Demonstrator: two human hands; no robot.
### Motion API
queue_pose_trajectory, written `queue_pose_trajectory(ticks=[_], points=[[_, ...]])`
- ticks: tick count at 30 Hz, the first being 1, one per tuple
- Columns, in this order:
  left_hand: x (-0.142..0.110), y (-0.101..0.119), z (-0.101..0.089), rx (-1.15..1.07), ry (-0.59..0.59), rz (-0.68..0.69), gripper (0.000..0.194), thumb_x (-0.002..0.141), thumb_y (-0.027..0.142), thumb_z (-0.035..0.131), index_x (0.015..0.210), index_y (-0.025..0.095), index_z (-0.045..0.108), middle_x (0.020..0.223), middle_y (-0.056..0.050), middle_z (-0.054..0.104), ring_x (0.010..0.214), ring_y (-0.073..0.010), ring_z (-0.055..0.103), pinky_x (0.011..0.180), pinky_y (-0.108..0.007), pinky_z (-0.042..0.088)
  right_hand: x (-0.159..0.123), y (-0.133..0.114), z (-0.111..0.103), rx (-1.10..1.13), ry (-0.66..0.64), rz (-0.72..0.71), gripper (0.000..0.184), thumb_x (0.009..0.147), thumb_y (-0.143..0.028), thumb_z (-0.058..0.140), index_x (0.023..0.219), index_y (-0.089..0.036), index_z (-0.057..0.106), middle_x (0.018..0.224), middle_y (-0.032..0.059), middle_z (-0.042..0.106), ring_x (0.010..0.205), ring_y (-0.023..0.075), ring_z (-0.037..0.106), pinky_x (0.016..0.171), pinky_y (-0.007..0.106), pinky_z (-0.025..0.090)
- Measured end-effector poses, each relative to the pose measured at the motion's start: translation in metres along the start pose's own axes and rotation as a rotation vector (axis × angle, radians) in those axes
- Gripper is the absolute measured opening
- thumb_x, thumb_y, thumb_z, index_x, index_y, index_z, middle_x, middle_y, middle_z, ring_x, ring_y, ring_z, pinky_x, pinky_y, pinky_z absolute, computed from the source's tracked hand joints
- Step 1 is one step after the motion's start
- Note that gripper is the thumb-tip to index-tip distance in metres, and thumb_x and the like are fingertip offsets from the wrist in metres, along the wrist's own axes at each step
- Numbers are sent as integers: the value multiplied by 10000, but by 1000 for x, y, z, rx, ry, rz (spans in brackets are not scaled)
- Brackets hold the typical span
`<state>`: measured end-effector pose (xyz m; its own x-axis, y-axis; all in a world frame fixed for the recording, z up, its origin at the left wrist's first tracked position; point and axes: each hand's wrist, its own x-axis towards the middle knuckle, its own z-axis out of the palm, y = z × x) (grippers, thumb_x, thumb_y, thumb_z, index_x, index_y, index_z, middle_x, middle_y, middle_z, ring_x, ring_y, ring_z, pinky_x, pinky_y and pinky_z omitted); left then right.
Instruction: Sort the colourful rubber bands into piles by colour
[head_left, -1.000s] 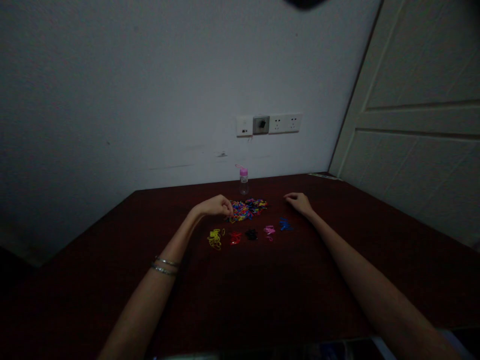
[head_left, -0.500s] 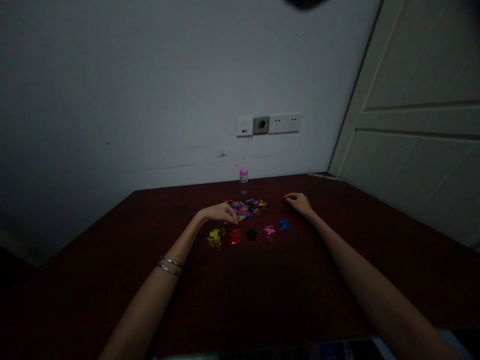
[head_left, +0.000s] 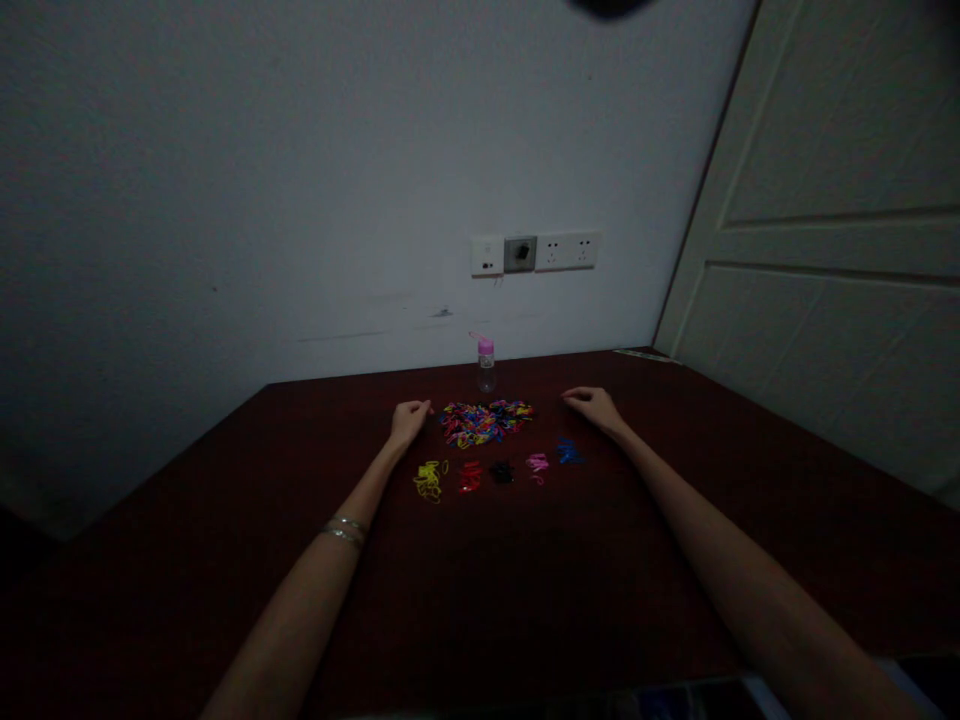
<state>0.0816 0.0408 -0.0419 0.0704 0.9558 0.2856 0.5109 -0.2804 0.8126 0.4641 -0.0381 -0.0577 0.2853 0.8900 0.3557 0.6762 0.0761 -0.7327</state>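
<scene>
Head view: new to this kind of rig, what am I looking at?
There's no machine: these are a person's bare hands, seen by one camera worn on the head. On the dark table lies a mixed heap of small colored pieces. Nearer the camera, left to right, are yellow, red, black, pink and blue groups. A pink-capped bottle stands behind. Left hand and right hand flank the heap; whether either holds anything is unclear.
</scene>
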Motion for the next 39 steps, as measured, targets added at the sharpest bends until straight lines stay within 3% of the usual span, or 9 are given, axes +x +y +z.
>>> queue_pose_trajectory(ticks=[3,6,11,15,21,28,39], points=[[0,-5,0,1,27,-4,418,729,481,441,650,120,637,380,31,418,396,-94,368,431,-213,247,0,-9,-4,103,-57,24,300,653,-358,571,818,-134,683,759,55,683,676,165,604,630,255,464],[0,-6,0,1,22,11,422,723,493,446,636,125,631,388,28,427,404,-100,383,435,-216,254,-3,-28,-8,158,-223,53,326,652,-378,572,826,-121,673,614,33,635,499,113,519,482,225,411],[-1,-9,1,-21,16,35,393,723,477,447,637,137,624,404,37,424,415,-98,385,448,-214,263,-12,-74,-5,179,-554,-84,251,623,-337,598,746,-132,675,635,24,616,478,80,459,449,202,377],[-3,-9,1,-10,17,46,398,722,481,449,636,137,628,414,35,432,423,-99,388,455,-215,266,-20,-94,9,126,-688,-129,205,610,-264,587,731,-120,669,558,-5,568,450,67,424,431,190,337],[-3,-6,0,18,-4,35,405,728,478,447,658,131,645,423,16,479,437,-113,417,459,-223,275,-23,-93,27,-31,-663,-219,189,622,-239,587,757,-139,672,561,-15,575,482,81,470,451,188,336],[-3,-8,1,-21,-4,60,398,720,474,452,636,125,626,412,31,427,423,-96,365,451,-213,256,-28,-101,29,-283,-617,-269,178,665,-217,585,818,-169,663,648,-6,627,521,86,526,494,174,352],[-3,-9,1,-55,0,76,380,713,465,468,607,131,614,392,48,377,401,-85,324,443,-212,231,-33,-105,32,-335,-593,-258,132,723,-198,529,791,-148,630,632,15,625,524,95,539,486,175,343]])
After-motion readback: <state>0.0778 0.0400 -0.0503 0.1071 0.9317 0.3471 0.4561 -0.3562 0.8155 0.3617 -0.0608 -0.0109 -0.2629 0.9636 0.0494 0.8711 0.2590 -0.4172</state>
